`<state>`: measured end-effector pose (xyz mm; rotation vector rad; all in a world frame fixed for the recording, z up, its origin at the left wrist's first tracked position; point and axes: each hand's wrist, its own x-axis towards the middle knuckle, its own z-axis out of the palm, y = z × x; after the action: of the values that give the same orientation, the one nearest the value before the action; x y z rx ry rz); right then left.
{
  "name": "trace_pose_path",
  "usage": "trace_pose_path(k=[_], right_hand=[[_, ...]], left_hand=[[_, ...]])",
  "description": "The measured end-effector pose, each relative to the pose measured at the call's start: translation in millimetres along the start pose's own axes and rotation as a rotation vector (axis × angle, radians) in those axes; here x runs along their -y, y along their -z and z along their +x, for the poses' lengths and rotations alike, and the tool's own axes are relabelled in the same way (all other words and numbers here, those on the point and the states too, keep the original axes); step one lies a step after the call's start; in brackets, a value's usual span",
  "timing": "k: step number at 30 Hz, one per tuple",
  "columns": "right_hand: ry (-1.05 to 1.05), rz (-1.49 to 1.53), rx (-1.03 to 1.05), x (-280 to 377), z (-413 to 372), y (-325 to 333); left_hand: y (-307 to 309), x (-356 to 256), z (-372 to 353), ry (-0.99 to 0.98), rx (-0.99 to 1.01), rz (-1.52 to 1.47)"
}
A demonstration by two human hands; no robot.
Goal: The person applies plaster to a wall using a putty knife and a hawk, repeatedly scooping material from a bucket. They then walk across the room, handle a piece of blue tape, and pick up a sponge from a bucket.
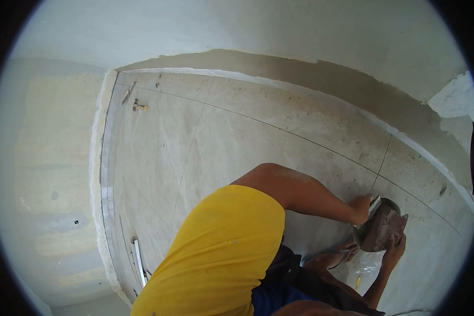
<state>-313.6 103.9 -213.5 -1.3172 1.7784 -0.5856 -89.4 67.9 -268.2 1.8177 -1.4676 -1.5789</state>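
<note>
My left hand (pixel 361 209), at the end of the arm in the yellow sleeve (pixel 231 226), is closed at the near rim of a dark bucket (pixel 373 237). A flat, pale metal blade (pixel 374 204), like a scraper or trowel, sticks out from its fingers. On the bucket's other side, my right hand (pixel 394 254) is wrapped round its edge. The bucket looks tilted, and a brownish, wet-looking mass (pixel 388 221) shows in it. Just below lies crumpled clear plastic (pixel 371 262). My sandalled foot (pixel 326 259) stands close by.
Large pale floor tiles (pixel 268 142) with dark joints run to a white-edged wall base (pixel 279 84). A hammer (pixel 139 106) lies at the far left corner. A metal bar (pixel 139 262) lies along the left wall. A small yellow object (pixel 358 282) lies near the plastic.
</note>
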Motion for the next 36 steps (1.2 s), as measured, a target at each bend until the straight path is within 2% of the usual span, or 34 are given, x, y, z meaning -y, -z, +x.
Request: trace_pose_path(k=[14, 17, 19, 22, 28, 32, 33, 34, 36], right_hand=[[-0.036, -0.114, -0.069, 4, -2, 0], [-0.004, -0.132, -0.175, 0, -4, -3], [0.114, -0.596, -0.228, 7, -8, -3], [0.231, -0.613, -0.250, 18, -10, -7], [0.201, -0.530, -0.233, 1, -6, -4], [0.180, -0.537, -0.232, 3, -6, -6], [0.159, -0.423, -0.256, 0, -7, -7], [0.138, -0.308, -0.281, -4, -7, -7], [0.132, -0.356, -0.300, -13, -9, -1]], left_hand=[[10, 2, -7, 0.010, 0.049, -0.042], [5, 7, -4, 0.011, 0.055, -0.046], [4, 10, -3, 0.007, 0.058, -0.040], [10, 9, -5, 0.017, 0.062, -0.013], [13, 17, -5, -0.013, 0.097, -0.049], [43, 9, -10, -0.059, 0.158, -0.008], [55, 9, -8, -0.068, 0.195, 0.023], [69, 9, -3, -0.003, 0.113, 0.029], [106, 18, 12, 0.080, -0.080, 0.015]])
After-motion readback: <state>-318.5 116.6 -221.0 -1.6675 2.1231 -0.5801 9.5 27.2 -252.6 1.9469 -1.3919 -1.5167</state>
